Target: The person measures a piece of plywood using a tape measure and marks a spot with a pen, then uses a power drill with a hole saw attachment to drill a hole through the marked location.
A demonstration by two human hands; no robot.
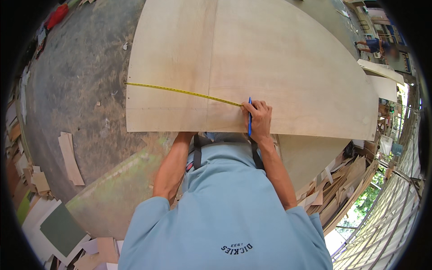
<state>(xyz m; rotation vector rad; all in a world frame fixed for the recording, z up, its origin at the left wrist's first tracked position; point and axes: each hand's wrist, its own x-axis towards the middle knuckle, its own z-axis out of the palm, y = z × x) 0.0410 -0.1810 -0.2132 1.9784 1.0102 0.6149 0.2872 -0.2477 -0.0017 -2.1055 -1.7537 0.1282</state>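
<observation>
Across the plywood sheet (288,58) runs a yellow tape-measure blade (184,92), likely light and springy, best pinched edgewise; the right hand (260,119) grips a blue pen (249,107); the left hand (186,134), mostly hidden, I can't tell.

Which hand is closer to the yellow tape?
Right. The right hand is at the visible right end of the yellow tape; the left hand is farther away, mostly hidden beneath the wooden board.

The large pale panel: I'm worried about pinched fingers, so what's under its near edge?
The left forearm runs under the panel, which hides the left hand. A pale board shows past that edge at right; anything further beneath is covered.
</observation>
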